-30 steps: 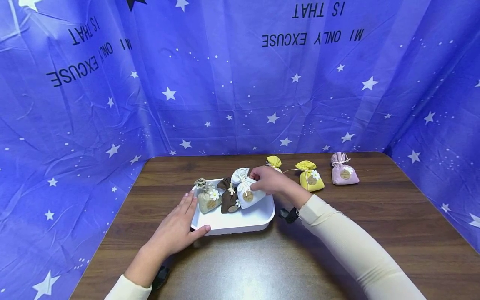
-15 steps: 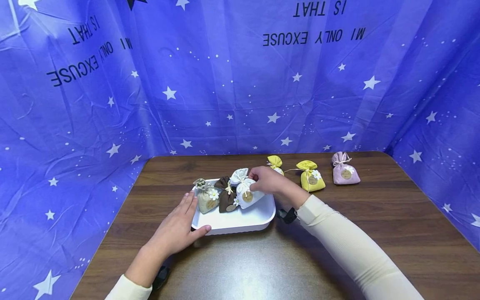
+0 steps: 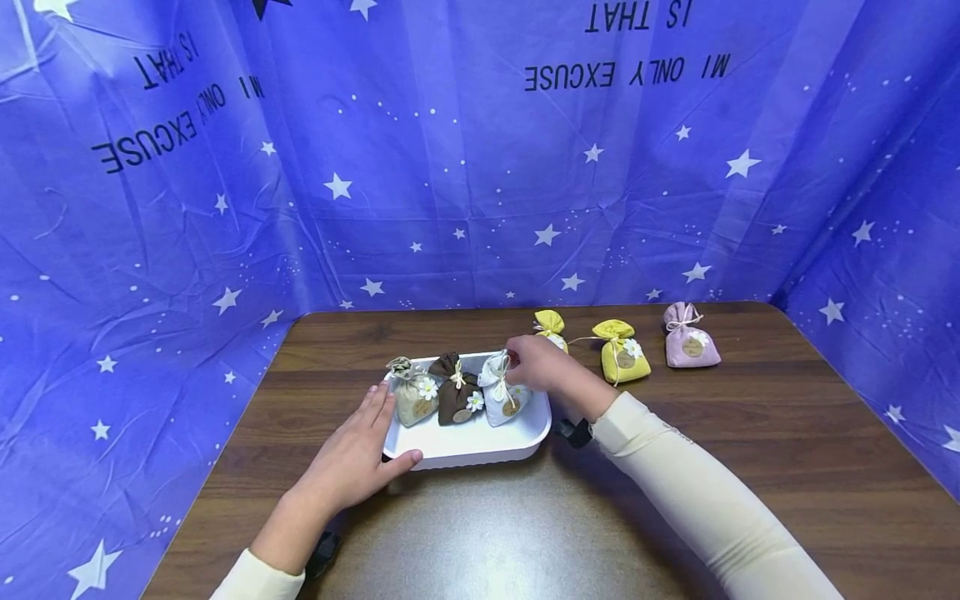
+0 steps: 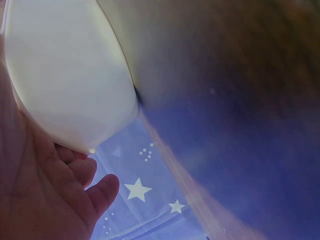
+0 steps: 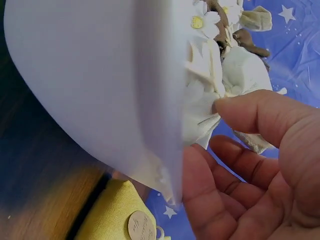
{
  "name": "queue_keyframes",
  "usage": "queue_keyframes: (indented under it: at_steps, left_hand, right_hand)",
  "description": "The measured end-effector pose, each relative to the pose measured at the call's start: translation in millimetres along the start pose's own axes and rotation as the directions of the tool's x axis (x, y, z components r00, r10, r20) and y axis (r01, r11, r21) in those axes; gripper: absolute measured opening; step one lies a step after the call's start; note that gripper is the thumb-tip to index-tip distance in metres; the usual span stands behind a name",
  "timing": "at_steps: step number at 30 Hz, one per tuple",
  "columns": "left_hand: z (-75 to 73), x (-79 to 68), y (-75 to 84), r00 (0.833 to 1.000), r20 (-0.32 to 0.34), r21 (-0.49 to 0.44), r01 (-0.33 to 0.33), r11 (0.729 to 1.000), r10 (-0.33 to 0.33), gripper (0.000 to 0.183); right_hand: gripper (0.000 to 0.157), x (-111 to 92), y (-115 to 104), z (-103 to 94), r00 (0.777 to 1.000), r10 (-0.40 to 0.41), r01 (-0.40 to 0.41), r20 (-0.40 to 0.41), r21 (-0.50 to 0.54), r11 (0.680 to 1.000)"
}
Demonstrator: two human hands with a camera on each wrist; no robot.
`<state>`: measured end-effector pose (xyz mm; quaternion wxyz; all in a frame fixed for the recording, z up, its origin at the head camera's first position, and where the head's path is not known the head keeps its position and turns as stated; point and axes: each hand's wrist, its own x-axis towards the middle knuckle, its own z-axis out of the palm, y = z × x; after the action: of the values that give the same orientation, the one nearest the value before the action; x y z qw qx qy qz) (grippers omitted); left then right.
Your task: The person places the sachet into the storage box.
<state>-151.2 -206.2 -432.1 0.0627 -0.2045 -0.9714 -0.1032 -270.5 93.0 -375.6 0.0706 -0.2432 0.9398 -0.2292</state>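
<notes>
A white tray [image 3: 457,454] stands near the middle of the table. In it lie three small cloth sachets side by side: an olive-beige sachet [image 3: 413,408], a dark brown sachet [image 3: 452,403] and a white sachet [image 3: 497,407], each tied with cord and bearing a round label. My left hand [image 3: 358,454] rests along the tray's left end, fingers straight and thumb at the front wall. With my right hand [image 3: 542,364] I pinch the white sachet's gathered neck. In the right wrist view the thumb presses beside its cord, while the other fingers curl near the tray's rim.
Behind my right hand lies a yellow sachet [image 3: 550,321], partly hidden. Further right on the wooden table [image 3: 795,433] are another yellow sachet [image 3: 626,362] and a pink sachet [image 3: 692,346]. A blue star-printed cloth [image 3: 465,167] hangs around the table's back and sides.
The white sachet has moved right and down into the tray and stands straighter, with my right hand on it. The brown one now tilts slightly left at its top. My left hand has stayed put.
</notes>
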Motion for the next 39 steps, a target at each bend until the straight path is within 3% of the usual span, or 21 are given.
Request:
queue_keyframes:
  at_steps: [4,9,15,23,30,39]
  left_hand:
    - [-0.6,0.2,0.3,1.0,0.002,-0.002,0.004,1.0,-0.004,0.099]
    - [-1.1,-0.2,0.5,1.0,0.007,-0.002,0.007,1.0,-0.007,0.099]
    - [-0.5,-0.6,0.7,1.0,0.008,0.001,0.01,1.0,-0.01,0.099]
    - [0.0,-0.7,0.7,1.0,0.006,-0.003,0.009,1.0,-0.009,0.1]
    - [0.8,-0.9,-0.2,1.0,0.002,-0.001,0.006,1.0,-0.006,0.099]
    - [0.6,-0.8,0.7,1.0,-0.013,0.032,-0.008,0.999,0.008,0.099]
  right_hand:
    - [0.018,-2,1,-1.1,1.0,-0.022,0.022,-0.009,0.017,1.0]
    - [0.009,-10,3,-8.0,0.999,-0.041,0.043,-0.028,0.079,0.996]
    - [0.02,-20,19,-22.1,0.997,-0.026,0.035,-0.076,0.122,0.992]
    - [0.022,-37,76,-46.2,0.99,0.076,-0.045,-0.12,0.246,0.968]
    - [0.031,-56,122,-73.9,0.976,0.204,-0.157,-0.069,0.421,0.893]
    - [0.038,-83,177,-113.7,0.953,0.302,-0.259,-0.023,0.456,0.852]
